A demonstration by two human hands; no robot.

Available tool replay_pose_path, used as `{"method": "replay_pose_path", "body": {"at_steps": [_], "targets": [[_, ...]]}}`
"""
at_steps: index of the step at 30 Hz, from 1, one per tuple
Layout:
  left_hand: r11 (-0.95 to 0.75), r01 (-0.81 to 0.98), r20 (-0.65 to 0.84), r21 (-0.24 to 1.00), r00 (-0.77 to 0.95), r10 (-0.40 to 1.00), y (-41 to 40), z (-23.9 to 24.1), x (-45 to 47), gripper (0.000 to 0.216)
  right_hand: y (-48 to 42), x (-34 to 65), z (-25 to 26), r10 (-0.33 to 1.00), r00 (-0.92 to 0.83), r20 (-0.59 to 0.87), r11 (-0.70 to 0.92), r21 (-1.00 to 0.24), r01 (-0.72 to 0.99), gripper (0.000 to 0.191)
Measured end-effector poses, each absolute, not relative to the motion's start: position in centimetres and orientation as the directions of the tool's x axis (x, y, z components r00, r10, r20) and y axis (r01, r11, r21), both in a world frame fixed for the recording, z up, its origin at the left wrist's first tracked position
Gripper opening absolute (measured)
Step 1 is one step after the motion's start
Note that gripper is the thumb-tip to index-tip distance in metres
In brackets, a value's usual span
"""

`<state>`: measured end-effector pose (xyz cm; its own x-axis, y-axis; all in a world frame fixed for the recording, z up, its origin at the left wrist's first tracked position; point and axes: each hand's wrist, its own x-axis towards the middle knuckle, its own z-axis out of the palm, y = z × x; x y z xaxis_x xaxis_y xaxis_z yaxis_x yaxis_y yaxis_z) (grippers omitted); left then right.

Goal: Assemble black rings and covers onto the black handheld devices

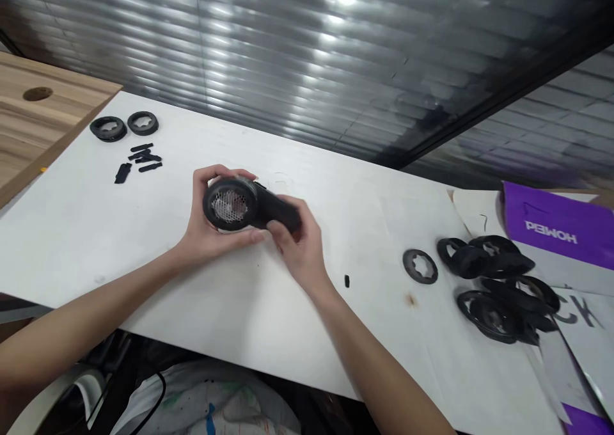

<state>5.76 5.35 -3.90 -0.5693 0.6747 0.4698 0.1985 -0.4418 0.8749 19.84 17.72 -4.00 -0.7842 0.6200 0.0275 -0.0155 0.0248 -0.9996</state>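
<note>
Both my hands hold a black fabric shaver point(273, 210) above the white table, its round head with a silvery honeycomb mesh turned toward me. My left hand point(204, 227) wraps around the head from the left, thumb along its lower edge. Around the handle on the right, the fingers and thumb of my right hand point(304, 246) are closed. A small black piece point(346, 281) lies on the table to the right of my right forearm. Further right is a flat black ring point(420, 253) with a notched opening.
Two stacks of black rings point(142, 123) stand at the far left, near several small black strips point(145, 156). Black shaver housings point(508, 294) are piled at the right beside a purple and white box point(556, 221). Metal shutters point(268, 57) rise behind the white table point(336, 352).
</note>
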Motion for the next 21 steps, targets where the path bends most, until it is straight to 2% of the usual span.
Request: {"method": "replay_pose_path", "body": {"at_steps": [3, 6, 8, 11, 15, 21], "targets": [[-0.474, 0.316, 0.57, 0.822, -0.457, 0.683, 5.6, -4.6, 6.3, 0.069, 18.3, 19.5, -4.5, 0.762, -0.642, 0.084, 0.009, -0.993, -0.12, 0.055], [-0.551, 0.414, 0.673, 0.725, -0.256, 0.694, 5.9, -5.6, 7.3, 0.063, 18.6, 19.1, -4.9, 0.852, -0.518, 0.076, -0.026, -0.982, -0.187, 0.052], [-0.59, 0.444, 0.695, 0.674, -0.111, 0.71, 5.9, -6.3, 7.9, 0.073, 18.6, 18.8, -4.9, 0.903, -0.427, 0.046, -0.05, -0.977, -0.21, 0.055], [-0.564, 0.451, 0.62, 0.692, 0.028, 0.784, 5.6, -6.9, 8.3, 0.102, 18.5, 18.6, -4.3, 0.941, -0.336, -0.022, -0.11, -0.963, -0.244, 0.058], [-0.522, 0.47, 0.558, 0.712, 0.072, 0.827, 5.0, -7.1, 8.5, 0.116, 18.5, 18.7, -3.6, 0.94, -0.335, -0.055, -0.146, -0.956, -0.253, 0.049], [-0.536, 0.521, 0.604, 0.664, 0.049, 0.796, 4.5, -6.7, 8.9, 0.11, 18.9, 18.9, -3.5, 0.946, -0.301, -0.123, -0.21, -0.938, -0.277, 0.051]]}}
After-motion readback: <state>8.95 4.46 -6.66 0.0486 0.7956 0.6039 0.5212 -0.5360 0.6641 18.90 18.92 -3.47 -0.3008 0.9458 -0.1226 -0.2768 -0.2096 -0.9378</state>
